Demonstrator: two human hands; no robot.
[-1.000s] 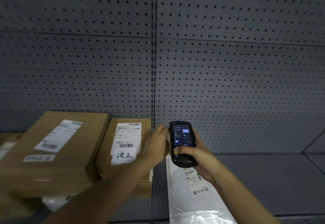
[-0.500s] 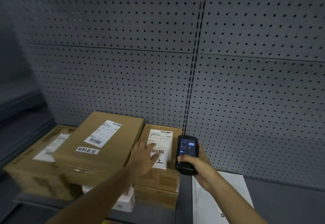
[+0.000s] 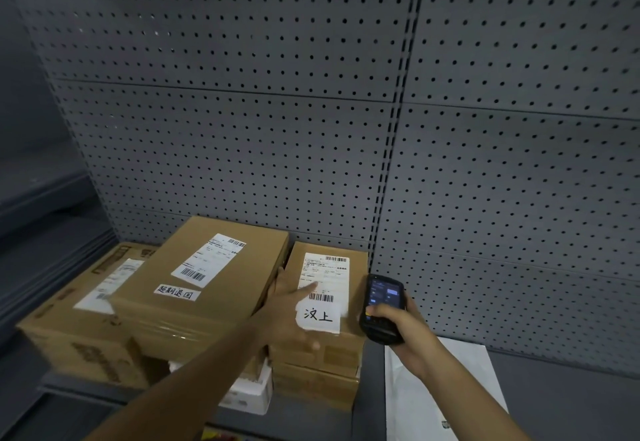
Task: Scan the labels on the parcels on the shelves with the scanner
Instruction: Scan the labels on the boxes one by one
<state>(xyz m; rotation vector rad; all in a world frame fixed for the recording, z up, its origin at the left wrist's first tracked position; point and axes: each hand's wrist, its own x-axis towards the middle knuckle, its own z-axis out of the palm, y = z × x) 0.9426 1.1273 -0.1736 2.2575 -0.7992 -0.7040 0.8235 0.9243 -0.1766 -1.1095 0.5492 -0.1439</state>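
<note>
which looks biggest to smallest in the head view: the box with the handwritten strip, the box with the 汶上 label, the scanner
1. box with the handwritten strip
2. box with the 汶上 label, partly covered by the left hand
3. scanner, smallest though nearer the camera

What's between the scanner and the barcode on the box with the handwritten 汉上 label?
Nothing: in the head view, only bare cardboard of the box separates the scanner from the barcode. The left hand lies on the label's other side.

A black handheld scanner (image 3: pixel 381 307) stood upright, screen lit. Beside it, brown cardboard parcels (image 3: pixel 204 288) lay stacked on the grey shelf (image 3: pixel 571 399), white barcode labels (image 3: pixel 322 290) facing up.
</note>
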